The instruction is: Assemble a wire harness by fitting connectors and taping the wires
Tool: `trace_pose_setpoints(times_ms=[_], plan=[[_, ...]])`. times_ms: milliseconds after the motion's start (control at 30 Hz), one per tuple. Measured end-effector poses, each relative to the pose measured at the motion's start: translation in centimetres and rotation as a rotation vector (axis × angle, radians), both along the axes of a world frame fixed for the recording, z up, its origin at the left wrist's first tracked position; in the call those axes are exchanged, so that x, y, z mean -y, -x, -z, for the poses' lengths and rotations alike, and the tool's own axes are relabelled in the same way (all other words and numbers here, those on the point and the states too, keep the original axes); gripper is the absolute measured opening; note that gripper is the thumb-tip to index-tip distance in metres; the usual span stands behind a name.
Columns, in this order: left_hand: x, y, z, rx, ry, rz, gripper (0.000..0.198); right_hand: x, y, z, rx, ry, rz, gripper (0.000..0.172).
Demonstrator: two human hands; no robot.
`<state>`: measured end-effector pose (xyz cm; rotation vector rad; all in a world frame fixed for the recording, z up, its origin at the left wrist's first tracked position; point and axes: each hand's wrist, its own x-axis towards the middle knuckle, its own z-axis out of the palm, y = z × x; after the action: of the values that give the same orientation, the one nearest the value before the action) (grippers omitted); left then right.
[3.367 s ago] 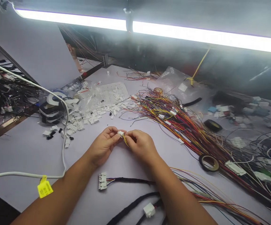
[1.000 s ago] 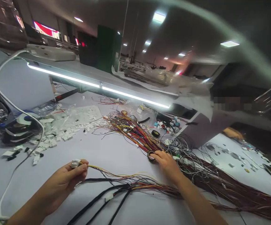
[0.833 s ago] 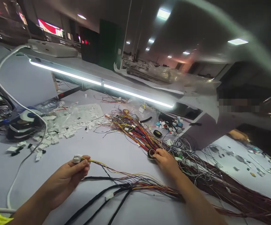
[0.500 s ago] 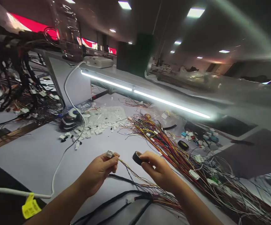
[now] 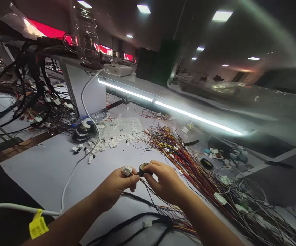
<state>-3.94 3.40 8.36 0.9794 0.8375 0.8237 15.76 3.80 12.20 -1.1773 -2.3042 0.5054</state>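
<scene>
Near the middle of the head view, my left hand (image 5: 117, 186) pinches a white wire connector (image 5: 128, 170) with thin wires running out of it. My right hand (image 5: 164, 181) is closed on a roll of black tape (image 5: 143, 168), held right beside the left fingertips. The tape appears to meet the wires just behind the connector, though the fingers partly hide that spot. From there the loose wires (image 5: 150, 191) trail down to the right, under the right hand. Below lie black-wrapped cables (image 5: 137, 218) with another white connector (image 5: 147, 223).
A thick bundle of coloured wires (image 5: 189, 160) stretches along the right of the table. White connector housings (image 5: 109, 143) are scattered at the back, beside a white cable (image 5: 72, 174). A second black tape roll (image 5: 206, 163) lies by the bundle. A lit lamp strip (image 5: 196, 118) hangs beneath the shelf.
My right hand has brought the tape roll left, up against the left fingertips and the wires. My left hand keeps its pinch on the connector. The view has shifted slightly.
</scene>
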Motion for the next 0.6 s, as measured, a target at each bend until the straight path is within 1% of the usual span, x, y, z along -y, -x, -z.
trace_pose_setpoints(times_ms=[100,167,267,367,433,500,600], plan=[[-0.16,0.29,-0.17,0.102,0.066,-0.022,0.021,-0.20,-0.16,-0.19,-0.024,-0.014,-0.024,0.014],[-0.23,0.47,-0.32,0.099,0.089,-0.034,0.025,-0.19,-0.30,-0.40,-0.023,-0.014,-0.048,0.015],[-0.23,0.50,-0.25,0.049,0.053,-0.028,0.031,-0.13,-0.29,-0.57,-0.013,-0.005,-0.092,0.017],[-0.16,0.22,0.05,0.060,-0.003,-0.017,0.034,-0.13,-0.05,-0.52,0.018,-0.020,-0.095,0.017],[-0.10,-0.02,0.21,0.042,-0.026,-0.033,0.031,-0.17,0.10,-0.47,0.045,-0.032,-0.084,0.016],[-0.06,-0.19,0.29,-0.016,-0.062,-0.069,0.023,-0.26,0.16,-0.52,0.063,-0.032,-0.084,0.016],[0.06,-0.21,0.32,-0.122,-0.163,-0.118,0.014,-0.62,0.14,-0.65,0.058,-0.015,-0.080,0.017]])
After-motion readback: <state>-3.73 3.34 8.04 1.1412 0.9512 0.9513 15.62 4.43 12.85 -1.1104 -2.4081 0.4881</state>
